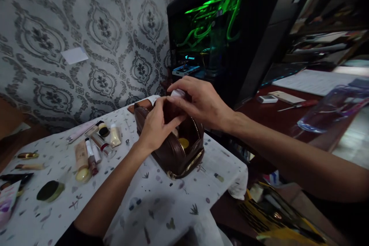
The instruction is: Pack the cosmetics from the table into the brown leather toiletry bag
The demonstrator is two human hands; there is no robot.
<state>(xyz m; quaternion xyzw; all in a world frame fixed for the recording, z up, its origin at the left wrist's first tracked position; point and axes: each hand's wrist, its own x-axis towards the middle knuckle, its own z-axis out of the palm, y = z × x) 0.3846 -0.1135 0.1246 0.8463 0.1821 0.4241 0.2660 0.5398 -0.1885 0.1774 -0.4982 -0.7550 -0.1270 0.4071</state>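
A brown leather zip bag (161, 161) with gold zippers stands unzipped on the cloth-covered table. My left hand (155, 127) is at its opening, closed on the far rim, with the thumb reaching across the gap. Just above the opening, my right hand (201, 102) pinches a small white object (177, 93), perhaps a cap or small container; its lower part is hidden by my fingers. Inside the bag a round yellow item (183, 143) shows, and other contents are too dark to make out.
Cosmetics lie left on the patterned tablecloth (150, 196): a cream tube (115, 135), a foundation bottle (81, 155), a dark-lidded round jar (50, 191). A computer case (253, 38) glows green behind. To the right are a clear bottle (323, 111) and a screwdriver (308, 103).
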